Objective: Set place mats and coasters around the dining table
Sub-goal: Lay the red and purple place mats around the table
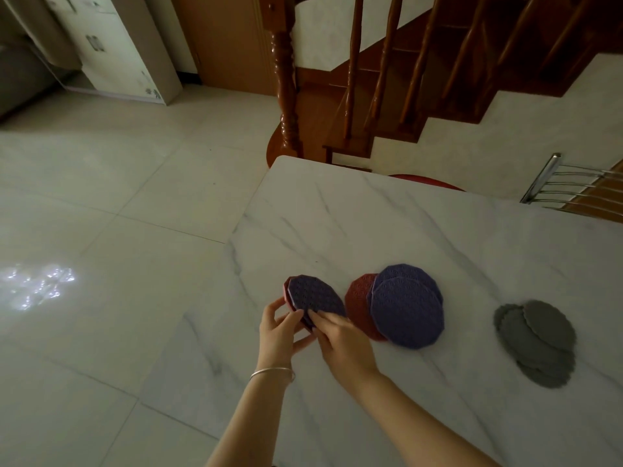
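Marble-look table: white top with grey veins, near corner rounded, over pale glossy floor tiles.
Held coasters: small stack of polygonal textured discs, purple on top, red edge showing beneath, tilted up above the table near its left edge.
Left hand: fingers curled round the stack's lower left rim, thumb on the near side; silver bangle at the wrist.
Right hand: fingertips pressed together on the purple top face, pinching the stack's lower right rim.
Larger mats: two purple over one red, overlapping, flat on the table just right of the hands.
Grey mats: scallop-edged pile, fanned, further right, well apart from the hands.
Background: wooden staircase, metal chair back, pale cabinet.
Writing: none legible.
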Motion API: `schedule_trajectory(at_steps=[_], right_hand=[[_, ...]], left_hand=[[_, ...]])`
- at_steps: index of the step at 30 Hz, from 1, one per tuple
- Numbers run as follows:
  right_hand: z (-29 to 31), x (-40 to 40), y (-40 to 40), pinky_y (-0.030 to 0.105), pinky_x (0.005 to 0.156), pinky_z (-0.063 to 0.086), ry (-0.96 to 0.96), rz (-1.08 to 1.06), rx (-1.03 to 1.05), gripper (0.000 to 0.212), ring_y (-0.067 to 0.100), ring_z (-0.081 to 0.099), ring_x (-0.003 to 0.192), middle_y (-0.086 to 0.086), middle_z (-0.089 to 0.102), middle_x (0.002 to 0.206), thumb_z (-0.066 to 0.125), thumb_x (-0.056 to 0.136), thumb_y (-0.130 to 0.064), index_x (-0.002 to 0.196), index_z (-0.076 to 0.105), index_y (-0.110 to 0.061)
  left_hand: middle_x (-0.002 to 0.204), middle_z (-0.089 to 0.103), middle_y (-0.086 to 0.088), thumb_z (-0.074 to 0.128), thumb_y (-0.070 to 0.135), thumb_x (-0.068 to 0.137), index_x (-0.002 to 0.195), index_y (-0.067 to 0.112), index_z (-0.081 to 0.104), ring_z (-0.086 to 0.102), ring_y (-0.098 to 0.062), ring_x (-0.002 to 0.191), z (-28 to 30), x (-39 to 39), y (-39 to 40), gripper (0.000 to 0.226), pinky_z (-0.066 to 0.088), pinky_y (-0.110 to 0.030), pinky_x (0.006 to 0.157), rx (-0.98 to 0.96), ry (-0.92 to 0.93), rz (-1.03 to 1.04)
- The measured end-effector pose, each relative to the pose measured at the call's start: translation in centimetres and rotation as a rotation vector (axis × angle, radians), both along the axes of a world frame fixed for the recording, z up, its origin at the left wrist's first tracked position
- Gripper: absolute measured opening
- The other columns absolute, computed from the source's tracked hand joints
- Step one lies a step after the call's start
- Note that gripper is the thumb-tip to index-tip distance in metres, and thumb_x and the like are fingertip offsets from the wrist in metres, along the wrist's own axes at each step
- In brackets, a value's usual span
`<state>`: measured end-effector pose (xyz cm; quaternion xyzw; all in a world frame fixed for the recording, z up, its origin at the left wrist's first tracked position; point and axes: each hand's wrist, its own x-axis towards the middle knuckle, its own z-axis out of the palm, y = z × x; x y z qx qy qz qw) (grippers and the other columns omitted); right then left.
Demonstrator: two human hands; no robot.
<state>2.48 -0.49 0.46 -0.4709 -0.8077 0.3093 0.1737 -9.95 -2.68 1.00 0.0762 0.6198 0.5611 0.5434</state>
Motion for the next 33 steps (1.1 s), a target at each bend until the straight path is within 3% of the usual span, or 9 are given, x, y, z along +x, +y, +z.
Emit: schedule_trajectory(at_steps=[3,5,10,16,22,27,29,31,33], right_hand=[[-0.4,1.3,0.7,0.03,0.104,0.039,0.003,0.021,-0.048,0.042,0.015,0.041,0.129,-0.003,0.048,0.141,0.044,0.096,-0.012,0.136,0.045,-0.024],[-1.0,3.3,1.4,0.03,0.105,0.036,-0.012,-0.139,-0.007,0.044,0.015,0.035,0.132,0.0,0.044,0.143,0.051,0.093,-0.014,0.136,0.044,-0.023],[-3.8,10.0,2.4,0.045,0.114,0.02,-0.469,-0.399,-0.084,0.08,0.038,0.014,0.139,0.021,0.012,0.154,0.069,0.081,-0.03,0.144,0.024,-0.011],[-4.5,12.1,2.5,0.043,0.106,0.036,-0.621,-0.276,-0.081,0.069,0.039,0.02,0.136,0.022,0.015,0.153,0.058,0.088,-0.04,0.145,0.022,-0.025],[-2.0,11.7,1.9,0.04,0.087,0.051,-0.233,-0.428,0.031,0.035,0.03,0.055,0.116,0.011,0.058,0.13,0.066,0.086,-0.021,0.12,0.061,-0.02],[1.7,8.5,2.7,0.023,0.065,0.052,0.158,-0.615,0.258,0.025,0.021,0.069,0.081,0.013,0.074,0.095,0.066,0.084,-0.003,0.108,0.067,-0.003],[3.0,6.0,2.8,0.018,0.066,0.05,0.219,-0.544,0.328,0.021,0.012,0.066,0.077,0.012,0.074,0.09,0.066,0.083,-0.001,0.103,0.068,-0.001],[3.4,3.4,2.4,0.026,0.069,0.056,0.167,-0.355,0.321,0.018,0.016,0.069,0.079,0.012,0.074,0.091,0.065,0.085,-0.004,0.103,0.068,-0.003],[2.7,1.3,1.6,0.027,0.081,0.055,0.043,-0.178,0.203,0.026,0.023,0.067,0.097,0.013,0.07,0.108,0.06,0.089,-0.011,0.115,0.064,-0.009]], left_hand=[[0.103,0.067,-0.018,0.053,-0.003,0.088,0.118,0.013,0.053,0.069,-0.029,0.087,-0.2,-0.2,-0.2,0.034,0.06,-0.044,0.067,-0.008,0.007,0.0],[0.105,0.066,-0.019,0.052,-0.004,0.088,0.114,0.015,0.055,0.069,-0.03,0.086,-0.2,-0.3,-0.4,0.032,0.061,-0.045,0.067,-0.014,-0.015,0.008],[0.106,0.065,-0.019,0.052,-0.004,0.088,0.113,0.016,0.055,0.067,-0.034,0.092,-0.6,-0.6,-1.0,0.032,0.06,-0.045,0.065,-0.03,-0.023,0.013],[0.103,0.066,-0.02,0.054,-0.004,0.087,0.114,0.015,0.056,0.067,-0.034,0.088,-0.9,-0.9,-1.1,0.033,0.06,-0.047,0.066,-0.036,-0.018,0.013],[0.1,0.064,-0.019,0.055,-0.004,0.086,0.114,0.015,0.057,0.066,-0.031,0.085,-0.9,-0.8,-1.1,0.033,0.06,-0.046,0.064,-0.029,-0.009,0.015],[0.108,0.063,-0.02,0.059,0.014,0.089,0.114,0.015,0.058,0.066,-0.034,0.092,-0.5,-0.9,-1.2,0.025,0.06,-0.046,0.066,-0.031,-0.035,0.009],[0.109,0.062,-0.018,0.055,0.032,0.091,0.108,0.017,0.062,0.065,-0.033,0.094,-0.2,-0.9,-1.2,0.024,0.059,-0.047,0.068,-0.038,-0.12,0.032],[0.11,0.061,-0.018,0.049,0.046,0.091,0.109,0.019,0.063,0.063,-0.034,0.096,-0.2,-1.1,-1.2,0.035,0.059,-0.048,0.07,-0.038,-0.216,0.049],[0.11,0.062,-0.018,0.046,0.051,0.09,0.114,0.019,0.062,0.064,-0.035,0.097,-0.1,-1.2,-1.3,0.044,0.059,-0.047,0.07,-0.036,-0.237,0.047]])
